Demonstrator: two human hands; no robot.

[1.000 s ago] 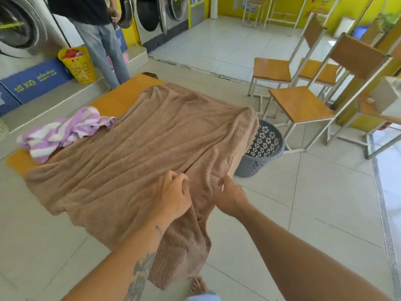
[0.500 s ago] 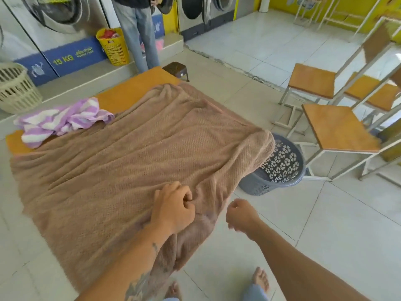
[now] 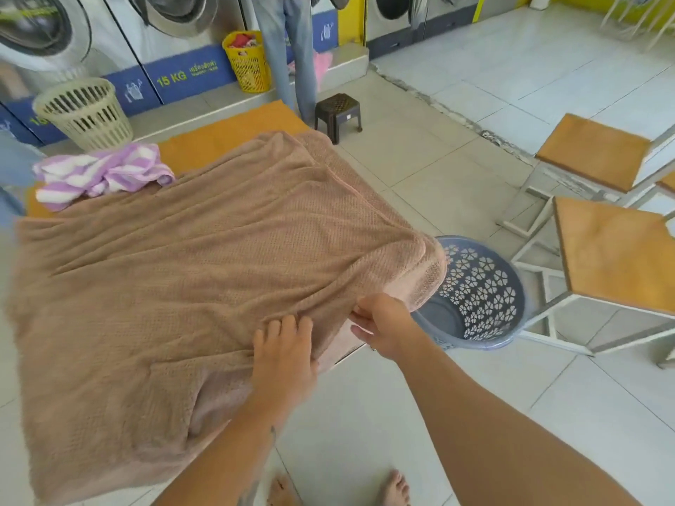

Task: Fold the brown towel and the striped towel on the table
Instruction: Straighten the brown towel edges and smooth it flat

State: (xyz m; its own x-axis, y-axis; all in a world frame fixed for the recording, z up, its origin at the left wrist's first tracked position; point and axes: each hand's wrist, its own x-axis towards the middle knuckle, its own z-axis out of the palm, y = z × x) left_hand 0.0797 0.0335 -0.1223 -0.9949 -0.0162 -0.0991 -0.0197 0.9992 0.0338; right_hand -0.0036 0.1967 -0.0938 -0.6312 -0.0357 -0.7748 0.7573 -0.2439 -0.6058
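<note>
The brown towel lies spread over most of the orange table, its near and right edges hanging over the sides. My left hand rests flat on the towel near the table's front right edge, fingers straight. My right hand pinches the towel's hanging edge by the right front corner. The purple and white striped towel lies crumpled at the table's far left corner, partly on the brown towel.
A grey laundry basket stands on the floor right of the table. Wooden chairs are further right. A dark stool, a standing person, yellow and cream baskets and washing machines lie beyond the table.
My right hand moved up from empty air and took hold of the towel's right edge. My left hand uncurled and now lies flat on the towel. The view has shifted right.
</note>
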